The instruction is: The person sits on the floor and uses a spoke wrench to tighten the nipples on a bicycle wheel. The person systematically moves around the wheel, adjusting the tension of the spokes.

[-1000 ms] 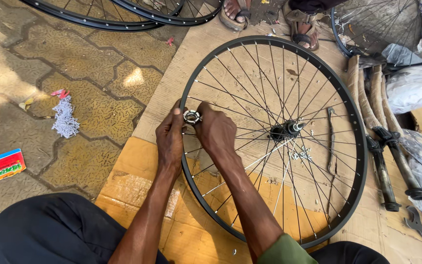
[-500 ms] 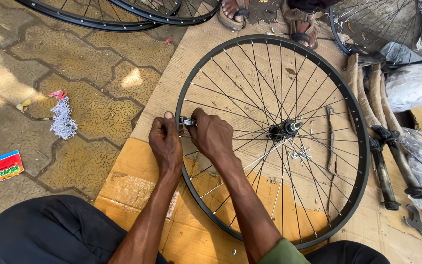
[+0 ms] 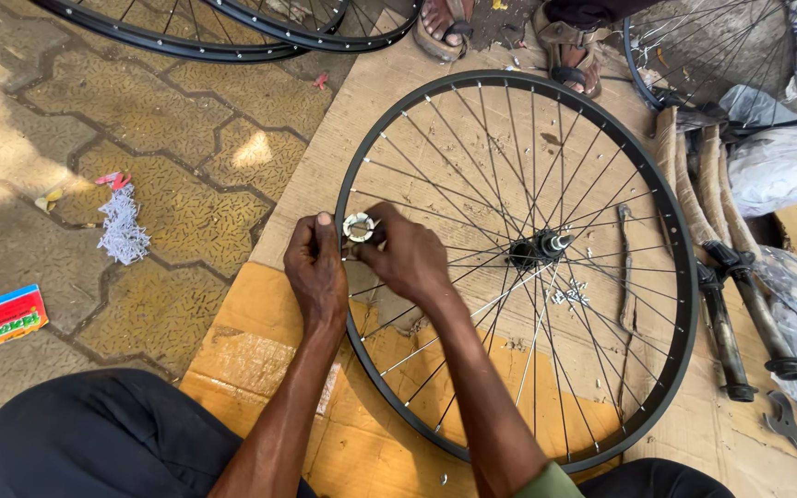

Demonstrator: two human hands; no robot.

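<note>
A black bicycle wheel [image 3: 684, 277] lies flat on brown cardboard [image 3: 251, 314], its hub [image 3: 539, 247] at the centre with thin silver spokes running out to the rim. My left hand [image 3: 315, 272] grips the near-left part of the rim, thumb up. My right hand [image 3: 403, 254] reaches across the spokes and pinches a small round silver spoke tool [image 3: 359, 227] against the rim. Both forearms come up from the bottom of the view.
Small silver nipples [image 3: 569, 295] lie beside the hub. Other wheels [image 3: 232, 32] lie at the top, a person's sandalled feet [image 3: 445, 28] beyond the rim. Black-tipped handles [image 3: 726, 323], plastic bags [image 3: 786, 166] and a wrench [image 3: 791, 429] lie right. A small red box [image 3: 9, 314] and a white paper scrap [image 3: 122, 226] lie on the paving.
Both hands stayed at the left rim; the silver tool in my right hand turned and now shows its round face.
</note>
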